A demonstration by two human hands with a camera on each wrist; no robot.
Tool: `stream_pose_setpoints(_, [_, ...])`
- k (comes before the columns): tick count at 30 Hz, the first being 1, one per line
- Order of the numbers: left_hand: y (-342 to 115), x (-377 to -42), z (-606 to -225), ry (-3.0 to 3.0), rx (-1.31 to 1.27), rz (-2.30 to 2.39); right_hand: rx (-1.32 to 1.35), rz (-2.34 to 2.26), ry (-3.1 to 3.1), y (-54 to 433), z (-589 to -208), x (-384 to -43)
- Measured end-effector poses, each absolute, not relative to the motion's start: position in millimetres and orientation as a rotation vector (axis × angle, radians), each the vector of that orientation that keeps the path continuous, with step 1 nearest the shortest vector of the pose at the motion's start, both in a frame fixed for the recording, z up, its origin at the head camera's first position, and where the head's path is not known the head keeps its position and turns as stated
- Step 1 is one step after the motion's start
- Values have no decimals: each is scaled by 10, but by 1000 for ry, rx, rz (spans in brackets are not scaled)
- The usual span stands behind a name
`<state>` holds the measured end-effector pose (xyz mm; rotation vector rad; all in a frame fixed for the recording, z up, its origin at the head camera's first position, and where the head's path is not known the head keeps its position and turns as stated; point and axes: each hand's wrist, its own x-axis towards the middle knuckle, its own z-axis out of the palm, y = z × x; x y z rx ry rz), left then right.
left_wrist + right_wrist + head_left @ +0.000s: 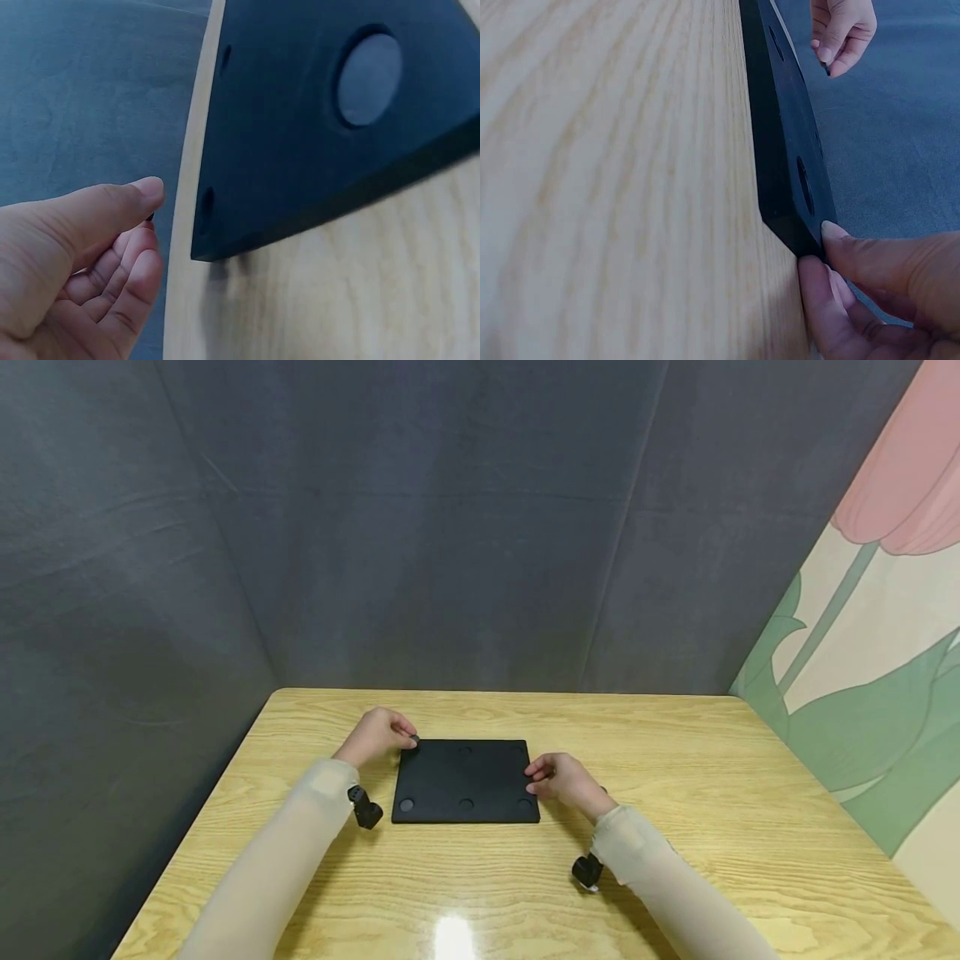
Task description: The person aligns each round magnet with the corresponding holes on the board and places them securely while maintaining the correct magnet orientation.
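Observation:
A black rectangular board (465, 781) with several round recesses lies flat on the table. In its near-left recess sits a grey disc (370, 79), also visible from the head camera. My left hand (380, 732) is over the board's far-left corner, pinching a small dark disc (415, 740) between thumb and fingers; only a thin dark edge shows in both wrist views. On the opposite side, my right hand (564, 781) holds the board's right edge, thumb (834, 229) at the upper edge and a finger against the side.
The wooden table (720, 793) extends around the board on all sides. Behind it hangs a dark grey cloth (450, 527), which also covers the left side. A wall with a painted flower (900, 693) rises on the right.

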<state>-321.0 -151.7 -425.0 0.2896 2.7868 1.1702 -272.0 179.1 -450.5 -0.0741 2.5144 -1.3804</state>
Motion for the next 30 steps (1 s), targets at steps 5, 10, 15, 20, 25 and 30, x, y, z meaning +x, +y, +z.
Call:
stream_pose_setpoints(5, [-1515, -3209, -4319, 2770, 285, 1186, -75, -1381, 2515, 1789, -4502, -2712])
stream_pose_setpoints(10, [-1516, -3215, -4384, 2761, 310, 1193, -64, -1390, 2513, 1787, -4518, -2712])
stream_pose_setpoints(15, [-1517, -3214, -4411, 2766, 306, 1187, -54, -1390, 2515, 1782, -4536, -2730])
stream_pose_setpoints(20, [-1525, -3213, -4418, 2767, 293, 1179, -60, -1378, 2518, 1791, -4529, -2732])
stream_pose_setpoints(25, [-1527, -3215, -4417, 2761, 291, 1172, -73, -1342, 2537, 1795, -4514, -2736])
stream_pose_setpoints(30, [-1520, -3211, -4407, 2753, 272, 1176, -52, -1322, 2549, 1790, -4518, -2747])
